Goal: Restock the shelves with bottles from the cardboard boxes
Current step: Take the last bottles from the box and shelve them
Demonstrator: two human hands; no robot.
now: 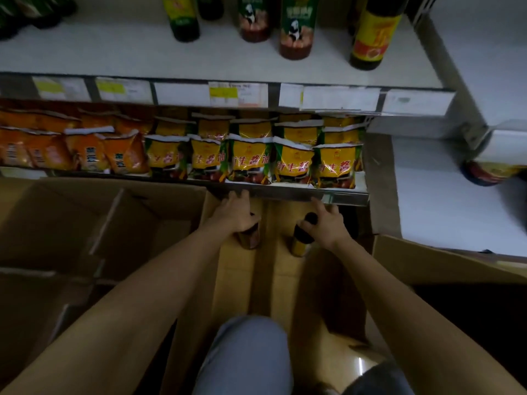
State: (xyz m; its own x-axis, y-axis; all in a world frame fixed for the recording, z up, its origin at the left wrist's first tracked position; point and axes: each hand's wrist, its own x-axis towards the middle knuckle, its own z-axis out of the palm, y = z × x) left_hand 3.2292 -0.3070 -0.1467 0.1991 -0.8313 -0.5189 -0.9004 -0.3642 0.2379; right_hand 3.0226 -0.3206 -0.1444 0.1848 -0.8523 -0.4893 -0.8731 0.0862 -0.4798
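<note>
Head view: both hands down in the open cardboard box, left hand fingers curled round a brown bottle, right hand round a dark-capped yellow-labelled bottle; likely glass, heavy, slick, so grip the body rather than the neck.

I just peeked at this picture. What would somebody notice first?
Probably the two bare arms reaching into the open cardboard box in the middle, the left hand and right hand each gripping a dark-capped bottle. Just above, a shelf row of bright yellow sauce pouches stands out, with tall bottles on the white shelf higher up.
</note>
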